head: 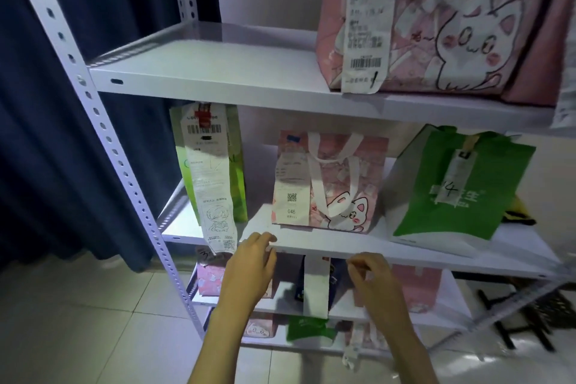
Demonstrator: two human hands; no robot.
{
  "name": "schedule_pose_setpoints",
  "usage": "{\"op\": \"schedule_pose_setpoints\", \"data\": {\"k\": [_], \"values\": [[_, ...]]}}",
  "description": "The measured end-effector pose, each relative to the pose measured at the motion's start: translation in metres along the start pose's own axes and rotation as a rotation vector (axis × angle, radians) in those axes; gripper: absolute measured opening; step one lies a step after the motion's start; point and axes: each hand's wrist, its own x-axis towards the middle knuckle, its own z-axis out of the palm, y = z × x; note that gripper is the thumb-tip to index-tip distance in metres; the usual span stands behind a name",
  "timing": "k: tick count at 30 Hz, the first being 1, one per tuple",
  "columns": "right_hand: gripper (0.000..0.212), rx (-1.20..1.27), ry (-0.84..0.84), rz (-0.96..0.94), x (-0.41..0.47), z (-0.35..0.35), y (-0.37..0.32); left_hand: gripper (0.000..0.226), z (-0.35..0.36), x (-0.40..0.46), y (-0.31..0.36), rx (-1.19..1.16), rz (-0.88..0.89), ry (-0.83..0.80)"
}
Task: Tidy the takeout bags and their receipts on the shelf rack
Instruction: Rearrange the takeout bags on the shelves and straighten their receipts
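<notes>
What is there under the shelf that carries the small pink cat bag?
Under that shelf, a lower shelf carries a pink bag at the left, a dark blue bag with a white receipt, and another pink bag. The hands and the shelf edge cover parts of them.

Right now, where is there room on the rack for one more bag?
The top white metal shelf is bare left of the big pink cat bag. The middle shelf is crowded: a light green bag, a small pink cat bag and a dark green bag.
</notes>
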Motion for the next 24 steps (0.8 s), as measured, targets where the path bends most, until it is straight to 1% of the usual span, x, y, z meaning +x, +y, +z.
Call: {"op": "schedule_pose_setpoints", "data": {"k": [6,9,11,14,16,18,21,24], "values": [[0.019,0.172,0.112,-0.018,0.040,-0.009,-0.004,0.022,0.003,0.035,0.009,-0.076,-0.014,0.072],[0.020,0.253,0.125,-0.052,0.057,-0.010,-0.006,0.023,0.006,0.050,0.011,-0.104,-0.020,0.081],[0.020,0.265,0.128,-0.071,0.067,-0.009,-0.007,0.023,0.008,0.060,0.014,-0.128,-0.020,0.085],[0.024,0.218,0.182,-0.129,0.080,-0.006,-0.003,0.019,0.012,0.071,0.017,-0.173,-0.011,0.103],[0.026,0.206,0.174,-0.124,0.085,-0.006,-0.003,0.015,0.014,0.076,0.021,-0.197,-0.004,0.111],[0.024,0.223,0.141,-0.111,0.088,-0.009,-0.003,0.018,0.015,0.078,0.025,-0.225,-0.007,0.107],[0.020,0.289,0.126,-0.082,0.090,-0.014,-0.002,0.018,0.014,0.077,0.032,-0.272,-0.031,0.127],[0.029,0.384,0.116,-0.052,0.083,-0.020,0.000,0.021,0.013,0.069,0.036,-0.302,-0.043,0.181]]}}
